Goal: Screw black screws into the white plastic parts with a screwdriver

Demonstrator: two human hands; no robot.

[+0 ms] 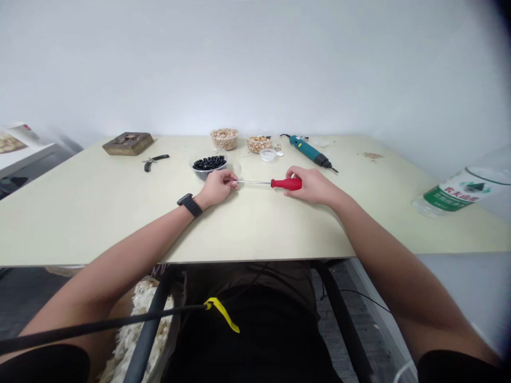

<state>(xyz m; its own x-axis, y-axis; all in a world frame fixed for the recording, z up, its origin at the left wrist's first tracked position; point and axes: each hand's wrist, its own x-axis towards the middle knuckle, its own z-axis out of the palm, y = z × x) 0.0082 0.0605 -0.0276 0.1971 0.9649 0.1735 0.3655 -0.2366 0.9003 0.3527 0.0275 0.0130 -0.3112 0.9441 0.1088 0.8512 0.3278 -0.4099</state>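
Note:
A screwdriver with a red handle [286, 184] lies level above the tabletop, its thin metal shaft pointing left. My right hand [312, 185] grips the handle's right end. The fingertips of my left hand [219, 187] are pinched together at the tip of the shaft; what small piece they hold there is too hidden to name. A black watch [190, 204] is on my left wrist. Just behind my left hand stands a clear bowl of black pieces [209, 163].
Tubs of beige pieces [224, 139] and yellowish pieces [258, 144], a small clear lid [268, 155] and a teal power tool [310, 152] are at the back. Pliers [155, 161] and a brown box [128, 143] lie left. A large bottle [459, 192] lies right on the table [247, 229].

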